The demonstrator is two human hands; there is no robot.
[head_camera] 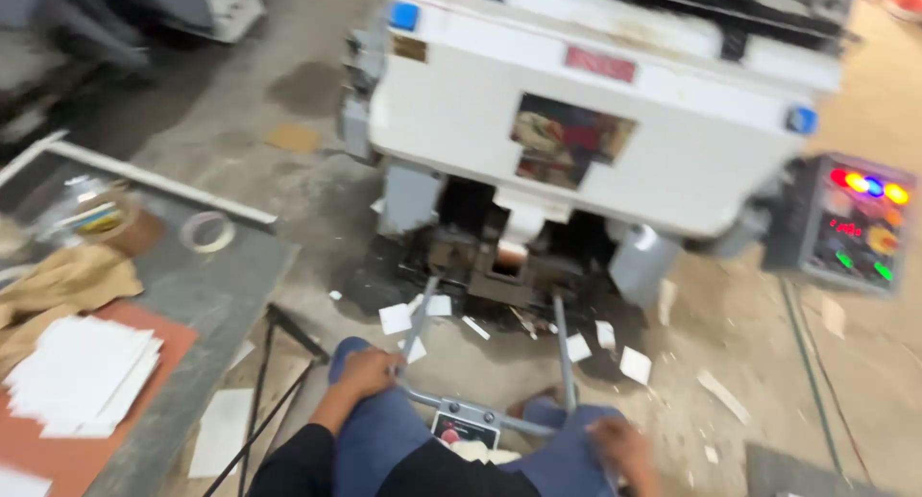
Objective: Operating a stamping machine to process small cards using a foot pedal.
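On the knees, left hand (370, 372) grips the grey frame (567, 339); right hand (622, 446) blurred, grip unclear.

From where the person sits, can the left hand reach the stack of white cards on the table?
Probably yes. The left hand rests on the knee, the white cards lie on the table to its left, and nothing stands between.

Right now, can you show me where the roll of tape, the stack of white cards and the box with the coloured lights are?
roll of tape (207, 232): head view, on the ring's near edge.
stack of white cards (82, 372): head view, middle of the top sheet.
control box with coloured lights (850, 223): head view, centre of its front panel.
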